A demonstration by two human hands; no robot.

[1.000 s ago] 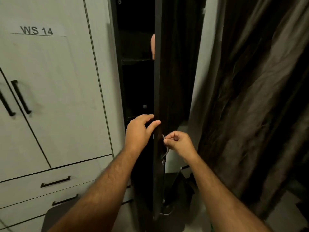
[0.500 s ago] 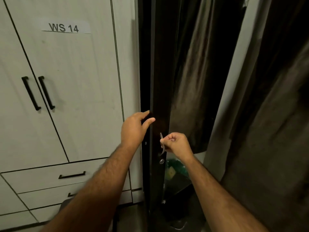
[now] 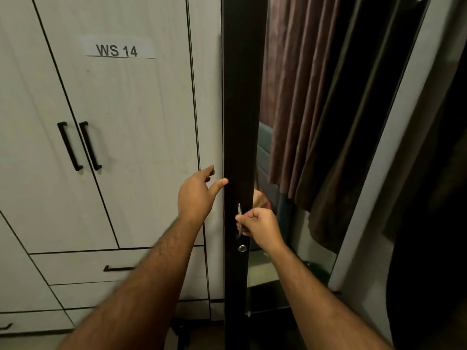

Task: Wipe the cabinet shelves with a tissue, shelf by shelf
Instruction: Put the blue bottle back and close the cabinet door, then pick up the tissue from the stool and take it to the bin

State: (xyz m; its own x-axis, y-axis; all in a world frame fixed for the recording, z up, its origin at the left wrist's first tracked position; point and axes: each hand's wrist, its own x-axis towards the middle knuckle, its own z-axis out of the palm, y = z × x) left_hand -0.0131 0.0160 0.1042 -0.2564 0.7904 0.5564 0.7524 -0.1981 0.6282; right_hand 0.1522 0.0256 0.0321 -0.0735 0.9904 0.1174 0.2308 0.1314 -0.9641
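The right hand [image 3: 260, 224] reaches forward with its fingers curled tight round the slim metal handle [image 3: 239, 218] of the dark cabinet door [image 3: 240, 122], just above a round lock [image 3: 242, 248]. The left hand [image 3: 197, 195] is stretched out beside it, fingers loose and spread, holding nothing, its thumb tip touching or nearly touching the door's left edge. The door's mirrored panel [image 3: 316, 147] reflects brown curtains and part of the gripping hand. With the door flush against the frame, the shelves are hidden, and no tissue can be made out. To the left stands a pale wardrobe [image 3: 126, 147] labelled "WS 14" [image 3: 116, 50].
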